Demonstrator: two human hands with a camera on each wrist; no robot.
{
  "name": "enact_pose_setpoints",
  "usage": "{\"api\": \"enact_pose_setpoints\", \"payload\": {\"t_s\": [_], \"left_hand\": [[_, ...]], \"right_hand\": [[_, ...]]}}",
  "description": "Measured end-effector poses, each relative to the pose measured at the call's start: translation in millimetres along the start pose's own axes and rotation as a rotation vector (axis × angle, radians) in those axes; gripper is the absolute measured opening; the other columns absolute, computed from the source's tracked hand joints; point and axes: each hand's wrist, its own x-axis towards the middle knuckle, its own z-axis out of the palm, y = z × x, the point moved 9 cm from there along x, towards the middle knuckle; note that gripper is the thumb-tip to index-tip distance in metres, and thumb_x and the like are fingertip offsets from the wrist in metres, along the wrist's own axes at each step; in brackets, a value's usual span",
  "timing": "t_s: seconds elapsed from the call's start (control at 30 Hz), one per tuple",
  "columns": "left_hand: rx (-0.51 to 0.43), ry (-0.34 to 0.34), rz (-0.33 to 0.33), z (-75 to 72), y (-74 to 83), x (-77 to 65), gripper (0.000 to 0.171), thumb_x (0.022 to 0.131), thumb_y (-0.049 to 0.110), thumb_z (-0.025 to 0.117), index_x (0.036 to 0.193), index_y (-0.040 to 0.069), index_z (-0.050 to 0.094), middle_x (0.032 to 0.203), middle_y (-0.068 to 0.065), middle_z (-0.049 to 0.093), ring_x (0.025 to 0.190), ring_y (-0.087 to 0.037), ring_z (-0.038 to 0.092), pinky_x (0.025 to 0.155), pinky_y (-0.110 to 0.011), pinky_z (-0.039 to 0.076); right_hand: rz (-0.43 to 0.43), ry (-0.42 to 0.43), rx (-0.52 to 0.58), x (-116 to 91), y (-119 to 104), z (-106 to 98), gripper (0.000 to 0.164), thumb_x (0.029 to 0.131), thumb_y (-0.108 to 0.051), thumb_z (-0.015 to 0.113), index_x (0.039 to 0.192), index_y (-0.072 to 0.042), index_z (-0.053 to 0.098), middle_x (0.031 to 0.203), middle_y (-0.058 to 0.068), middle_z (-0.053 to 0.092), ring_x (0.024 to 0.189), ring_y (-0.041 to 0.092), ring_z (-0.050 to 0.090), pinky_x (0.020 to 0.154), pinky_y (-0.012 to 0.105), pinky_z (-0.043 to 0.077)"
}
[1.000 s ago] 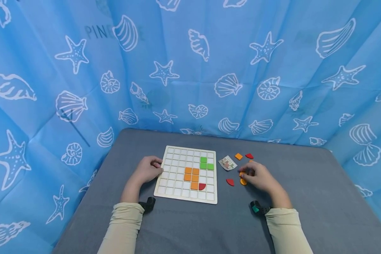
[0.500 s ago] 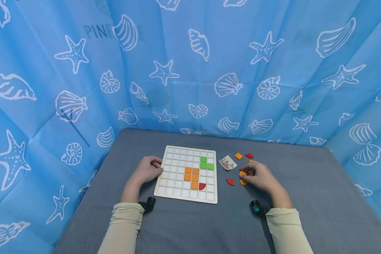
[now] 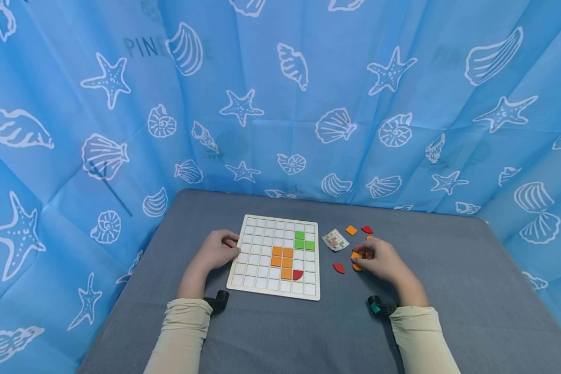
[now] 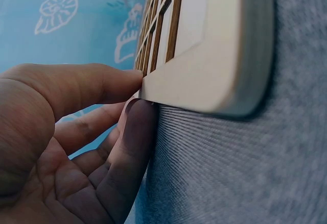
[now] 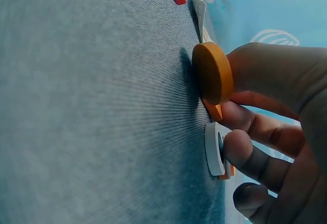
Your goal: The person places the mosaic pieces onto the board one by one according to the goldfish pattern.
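My left hand pinches the left edge of a pale wooden grid board, thumb on its upper edge and a finger against the underside in the left wrist view. Orange squares, green squares and a red quarter-circle lie in the board's cells. At the loose pieces to the right, my right hand pinches orange pieces. A round orange disc shows tilted at the thumb in the right wrist view, its shadow on the cloth. An orange flat piece is by the fingertips, partly hidden.
A small pattern card lies between the board and my right hand. Around it are a loose orange square and red quarter-circles. A pale curved piece sits by my right fingers. Behind the grey table hangs a blue shell-print curtain.
My right fingertips have shifted the orange pieces slightly; the orange disc shows less below the thumb. My left hand and the board have stayed in place.
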Motion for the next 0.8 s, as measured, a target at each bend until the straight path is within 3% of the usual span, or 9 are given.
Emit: {"api": "enact_pose_setpoints", "payload": {"t_s": [0.43,0.6,0.8], "left_hand": [[-0.004,-0.005,-0.009,1.0,1.8,-0.6,0.036,0.096,0.010,0.071,0.130,0.001,0.070,0.103,-0.013,0.067,0.086,-0.023,0.062,0.075,-0.037,0.051],[-0.003,0.005,-0.019,-1.1,2.3,0.0,0.035,0.095,0.008,0.071,0.130,0.001,0.070,0.101,-0.012,0.067,0.085,-0.023,0.062,0.076,-0.038,0.051],[-0.001,0.011,-0.024,-0.8,1.1,-0.8,0.035,0.095,0.009,0.072,0.129,0.001,0.070,0.100,-0.012,0.067,0.084,-0.023,0.062,0.075,-0.037,0.052]], "right_hand": [[-0.081,0.034,0.010,0.7,-14.2,-1.8,0.022,0.094,-0.015,0.080,0.112,-0.003,0.079,0.098,0.007,0.070,0.067,0.014,0.052,0.056,0.028,0.045],[-0.143,0.036,0.034,1.3,-35.3,3.1,0.022,0.094,-0.014,0.081,0.113,-0.002,0.079,0.103,0.010,0.071,0.065,0.012,0.052,0.054,0.028,0.046],[-0.188,-0.019,0.070,6.4,-70.2,17.0,0.026,0.095,-0.014,0.080,0.118,-0.002,0.078,0.108,0.011,0.071,0.068,0.013,0.053,0.056,0.029,0.048]]}}
